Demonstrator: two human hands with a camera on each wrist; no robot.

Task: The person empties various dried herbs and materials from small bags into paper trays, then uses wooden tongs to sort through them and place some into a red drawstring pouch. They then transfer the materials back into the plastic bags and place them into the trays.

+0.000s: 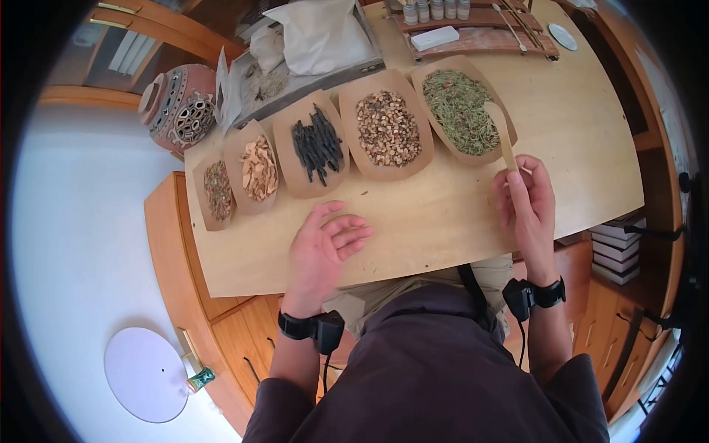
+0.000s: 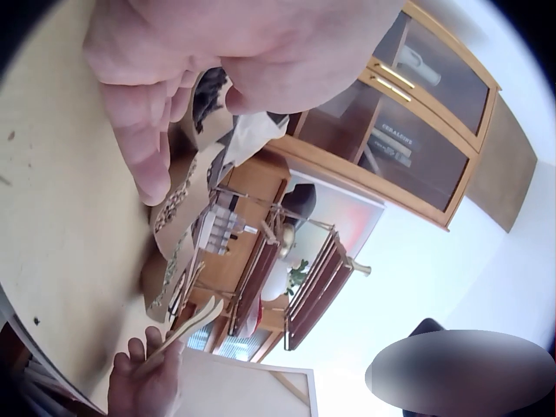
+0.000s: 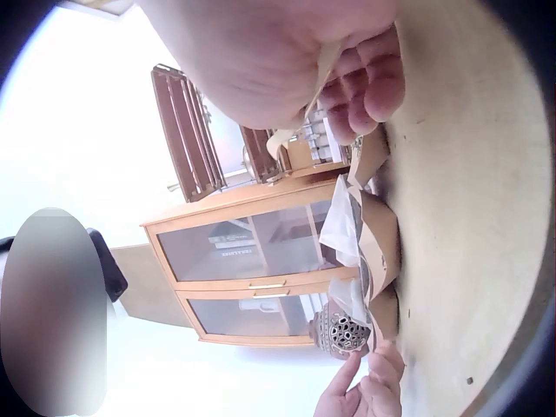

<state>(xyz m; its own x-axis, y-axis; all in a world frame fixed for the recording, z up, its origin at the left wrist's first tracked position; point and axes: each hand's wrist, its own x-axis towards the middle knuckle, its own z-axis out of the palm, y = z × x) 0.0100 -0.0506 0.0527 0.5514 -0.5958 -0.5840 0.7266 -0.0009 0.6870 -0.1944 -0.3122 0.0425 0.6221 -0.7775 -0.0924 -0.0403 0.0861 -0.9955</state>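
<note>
Tongs (image 1: 504, 136): in your right hand (image 1: 526, 199), pinched between thumb and curled fingers; the pale, curved tips reach over the green herbs (image 1: 461, 111).
Right hand: narrow around the tongs, near the front of the counter (image 1: 399, 236), at the right end of the tray row.
Left hand (image 1: 325, 244): holding nothing, fingers loosely bent and apart, over the counter before the black sticks (image 1: 317, 144).
Trays: five brown ones in a slanting row. From your left they hold the small mixed herbs (image 1: 218, 190), orange-tan chips (image 1: 258, 168), black sticks, brown chunks (image 1: 388, 128) and green herbs.
Behind the trays: a grey box (image 1: 303, 87) with a white bag (image 1: 319, 37); a patterned pot (image 1: 181, 107) stands at your left.
</note>
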